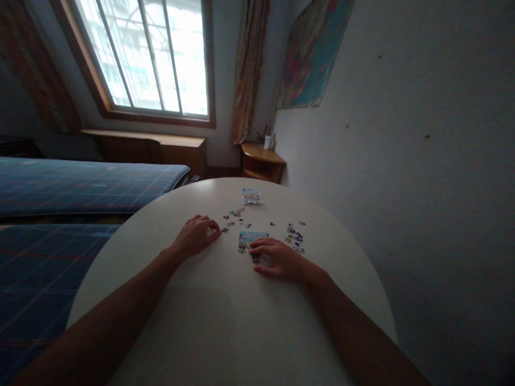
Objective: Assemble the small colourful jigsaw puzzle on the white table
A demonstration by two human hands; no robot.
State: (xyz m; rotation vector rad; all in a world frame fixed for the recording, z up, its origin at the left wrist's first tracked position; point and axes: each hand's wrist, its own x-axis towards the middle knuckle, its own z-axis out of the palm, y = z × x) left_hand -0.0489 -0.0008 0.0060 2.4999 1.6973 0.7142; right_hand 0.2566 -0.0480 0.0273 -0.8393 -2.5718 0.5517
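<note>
A partly assembled jigsaw puzzle (253, 236) with a light-blue upper part lies flat on the white round table (225, 321). My right hand (281, 260) rests over its lower right part, fingers stretched out and thumb apart. Dark puzzle pieces (256, 259) show between that thumb and the fingers; what lies under the palm is hidden. To the left of the puzzle, my left hand (197, 235) has its thumb and forefinger brought together at a small puzzle piece (225, 230). Loose pieces (236, 213) are scattered just beyond this hand.
More loose pieces (294, 236) form a group right of the puzzle. A small printed packet (251, 196) lies toward the table's far edge. A bed with a blue plaid cover (92, 182) stands at left, a wooden corner shelf (263, 155) behind, and a wall (422, 214) at right.
</note>
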